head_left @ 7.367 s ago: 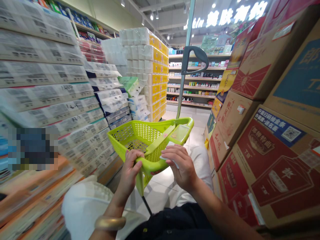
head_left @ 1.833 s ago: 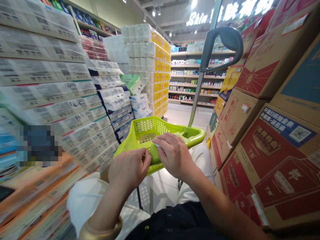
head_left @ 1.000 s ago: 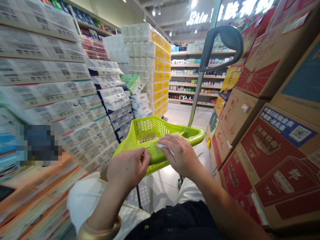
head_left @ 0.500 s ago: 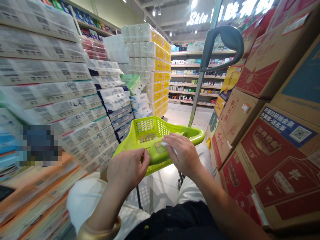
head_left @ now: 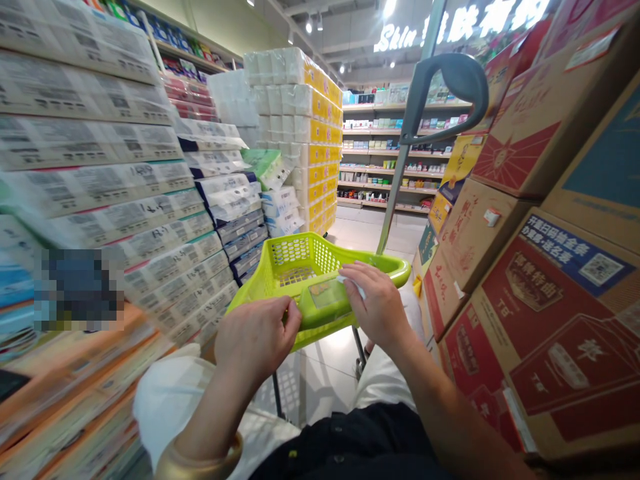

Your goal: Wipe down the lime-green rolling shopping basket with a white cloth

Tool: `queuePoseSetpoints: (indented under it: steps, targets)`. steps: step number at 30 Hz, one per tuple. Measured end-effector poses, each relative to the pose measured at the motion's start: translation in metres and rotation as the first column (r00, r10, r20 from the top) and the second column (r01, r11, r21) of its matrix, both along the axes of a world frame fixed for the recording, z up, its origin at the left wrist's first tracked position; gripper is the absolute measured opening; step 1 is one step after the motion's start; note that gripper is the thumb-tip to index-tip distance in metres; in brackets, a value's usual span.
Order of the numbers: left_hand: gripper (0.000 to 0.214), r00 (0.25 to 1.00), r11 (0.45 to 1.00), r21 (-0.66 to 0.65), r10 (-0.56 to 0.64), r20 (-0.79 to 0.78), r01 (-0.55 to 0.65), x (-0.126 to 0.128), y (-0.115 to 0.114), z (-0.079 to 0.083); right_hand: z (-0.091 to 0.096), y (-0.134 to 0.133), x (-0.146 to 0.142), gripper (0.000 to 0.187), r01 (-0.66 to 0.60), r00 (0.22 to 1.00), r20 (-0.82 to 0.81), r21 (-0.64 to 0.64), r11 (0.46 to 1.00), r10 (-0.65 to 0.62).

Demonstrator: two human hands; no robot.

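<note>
A lime-green plastic shopping basket (head_left: 295,257) on a wheeled frame stands in front of me, with a grey pull handle (head_left: 453,87) rising on a metal pole. My left hand (head_left: 257,333) grips the basket's near rim, fingers curled round the edge. My right hand (head_left: 377,303) presses a small white wipe (head_left: 353,283) against the rim's flat green panel (head_left: 325,297), fingers closed over it. A gold bangle (head_left: 200,460) sits on my left wrist.
Stacked packs of tissue paper (head_left: 115,193) wall the left side. Red and brown cardboard cartons (head_left: 545,267) are piled on the right. A tower of yellow-wrapped toilet rolls (head_left: 300,133) stands ahead, with shelves (head_left: 385,173) behind. Pale tiled floor (head_left: 370,233) runs between.
My right hand has slid the wipe rightward along the rim, uncovering the flat panel. The left hand keeps its grip; earlier the basket sat lower and tilted.
</note>
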State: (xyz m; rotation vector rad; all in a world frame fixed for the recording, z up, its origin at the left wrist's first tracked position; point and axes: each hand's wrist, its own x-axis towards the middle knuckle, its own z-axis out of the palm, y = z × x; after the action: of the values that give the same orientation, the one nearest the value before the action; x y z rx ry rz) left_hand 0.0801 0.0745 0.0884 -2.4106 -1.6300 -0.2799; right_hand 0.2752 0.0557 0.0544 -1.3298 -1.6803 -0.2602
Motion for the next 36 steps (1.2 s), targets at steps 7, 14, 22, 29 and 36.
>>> queuePoseSetpoints:
  steps: [7, 14, 22, 29, 36]
  targets:
    - [0.05, 1.0, 1.0, 0.006, -0.027, -0.003, 0.027, -0.002, 0.0, 0.0, 0.005, -0.006, -0.032, 0.022, -0.205, 0.971, 0.123, -0.015, 0.979, 0.206]
    - [0.049, 1.0, 1.0, 0.013, 0.004, 0.007, -0.004, -0.001, 0.001, -0.003, 0.015, 0.011, -0.004, 0.022, -0.012, 0.998, 0.054, -0.123, 0.992, 0.019]
    - [0.05, 1.0, 1.0, 0.012, -0.014, 0.007, 0.014, -0.002, 0.001, -0.002, 0.019, 0.007, -0.025, 0.021, -0.142, 0.986, 0.072, -0.114, 0.983, 0.151]
    - [0.049, 1.0, 1.0, 0.027, -0.014, 0.014, 0.014, -0.002, 0.002, -0.004, 0.016, 0.009, -0.027, 0.021, -0.097, 0.989, 0.101, -0.085, 0.992, 0.105]
    - [0.049, 0.999, 0.999, 0.035, -0.025, 0.024, 0.024, -0.004, 0.002, -0.005, 0.013, 0.008, -0.019, 0.023, -0.09, 0.993, 0.071, -0.08, 0.993, 0.096]
